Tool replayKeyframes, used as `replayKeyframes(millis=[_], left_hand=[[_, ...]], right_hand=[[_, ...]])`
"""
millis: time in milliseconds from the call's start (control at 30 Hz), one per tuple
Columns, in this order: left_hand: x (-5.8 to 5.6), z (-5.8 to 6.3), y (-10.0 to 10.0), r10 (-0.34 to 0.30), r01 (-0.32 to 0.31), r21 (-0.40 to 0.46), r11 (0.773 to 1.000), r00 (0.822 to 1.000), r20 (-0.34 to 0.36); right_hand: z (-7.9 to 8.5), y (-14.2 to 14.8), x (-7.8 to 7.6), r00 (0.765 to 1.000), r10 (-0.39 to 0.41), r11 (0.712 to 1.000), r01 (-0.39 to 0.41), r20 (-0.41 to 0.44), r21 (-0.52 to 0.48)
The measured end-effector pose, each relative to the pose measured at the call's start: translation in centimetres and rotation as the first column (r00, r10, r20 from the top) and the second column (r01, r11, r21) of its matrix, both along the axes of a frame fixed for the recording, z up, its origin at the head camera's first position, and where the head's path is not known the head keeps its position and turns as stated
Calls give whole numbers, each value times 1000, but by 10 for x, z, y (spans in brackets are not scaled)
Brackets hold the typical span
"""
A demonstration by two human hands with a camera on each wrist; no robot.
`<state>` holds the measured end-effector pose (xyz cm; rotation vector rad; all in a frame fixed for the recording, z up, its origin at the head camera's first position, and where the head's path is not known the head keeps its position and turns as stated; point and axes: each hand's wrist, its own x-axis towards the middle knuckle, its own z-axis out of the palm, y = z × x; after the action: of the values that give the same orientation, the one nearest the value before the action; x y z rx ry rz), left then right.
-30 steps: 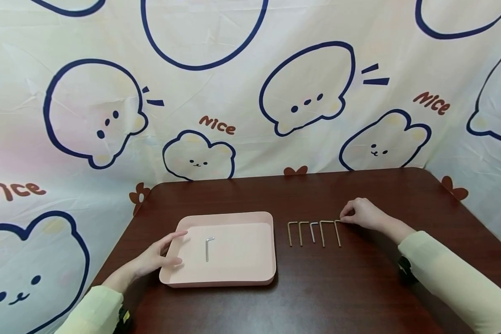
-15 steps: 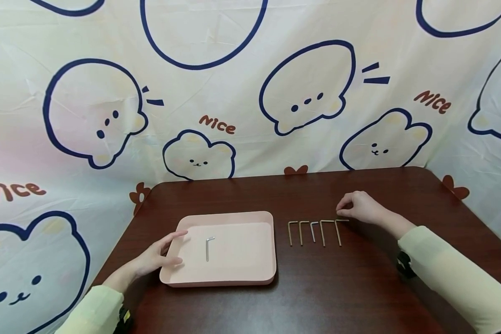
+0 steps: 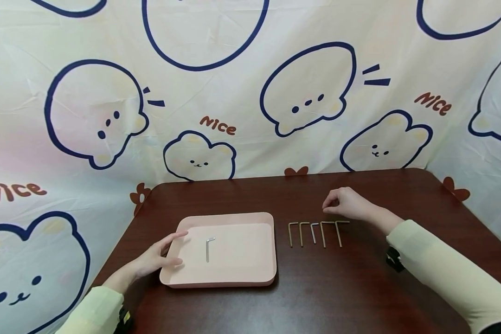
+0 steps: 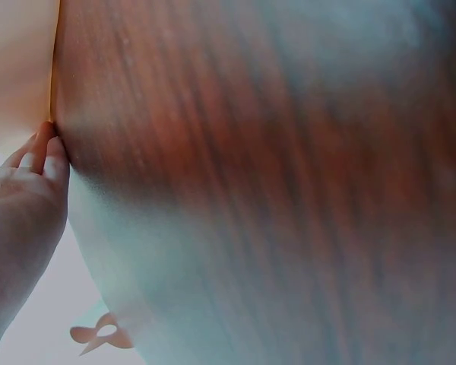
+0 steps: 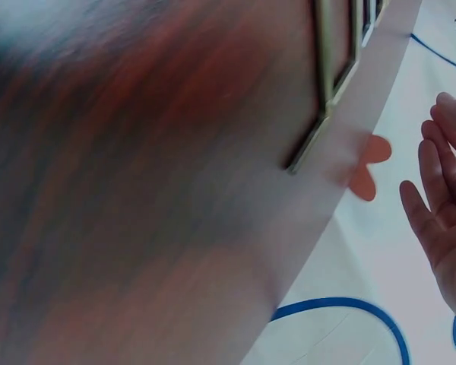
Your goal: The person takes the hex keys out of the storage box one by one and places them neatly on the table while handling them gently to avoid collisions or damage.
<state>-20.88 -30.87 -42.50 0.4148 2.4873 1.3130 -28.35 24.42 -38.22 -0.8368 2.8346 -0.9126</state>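
My left hand (image 3: 152, 256) holds the left edge of a pale pink tray (image 3: 234, 282), with thumb and a finger over the rim; in the left wrist view other fingers (image 4: 36, 152) lie against its outer side. One silver hex key (image 3: 207, 250) lies inside the tray. To its right, several hex keys stand in a row on the table, among them a brass-coloured one at the right end (image 3: 338, 233) and a short silver one (image 3: 313, 233). Above the row's right part hovers my right hand (image 3: 350, 204), fingers loosely bent, thumb near the forefinger, nothing held.
A dark brown wooden table (image 3: 317, 297) carries everything. A pale cloth (image 3: 250, 93) printed with cartoon bears hangs behind and at the sides, meeting the table's far edge.
My right hand has come off the rightmost hex key, rising away and drifting left above the row. The left hand and the tray stay where they were.
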Motion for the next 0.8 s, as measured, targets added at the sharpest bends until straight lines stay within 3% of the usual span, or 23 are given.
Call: replayKeyframes(millis=[567,800], left_hand=[[1,-2,-1,6,-6,2,1000,1000,16],[0,-1,0,4,-4,2,1000,1000,8]], right_hand=[[18,-55,-5,988,152,988,-151,-40,37],[26,-78,-6,986,164,985,-162,-28,52]])
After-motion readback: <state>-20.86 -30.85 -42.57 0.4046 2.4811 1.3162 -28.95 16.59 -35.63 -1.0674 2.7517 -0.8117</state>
